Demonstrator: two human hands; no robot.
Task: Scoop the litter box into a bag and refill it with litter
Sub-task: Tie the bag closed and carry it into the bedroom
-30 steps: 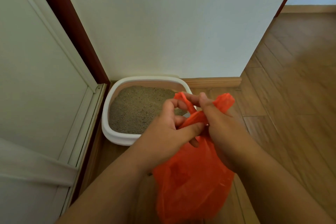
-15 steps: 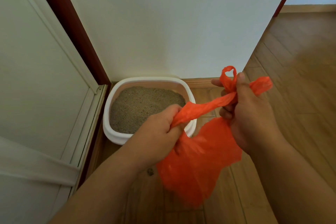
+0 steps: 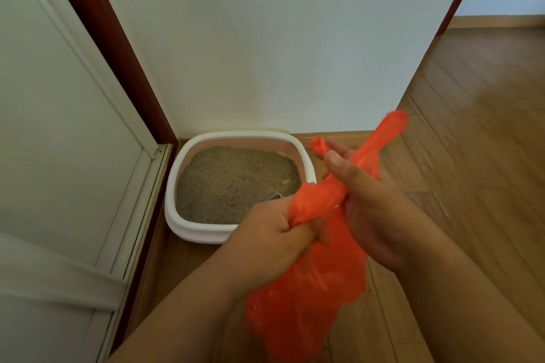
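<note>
Orange bag [image 3: 306, 303] gripped at twisted neck by left hand [image 3: 274, 233]; handle strip held by right hand [image 3: 371, 209]. Just beyond bag, white litter box [image 3: 188, 224] holding grey litter [image 3: 233, 180], against wall [image 3: 265, 38].

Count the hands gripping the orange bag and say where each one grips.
2. The left hand grips the orange bag at its gathered neck, in front of the litter box. The right hand holds a twisted handle strip higher up, to the right. No other hands show.
</note>
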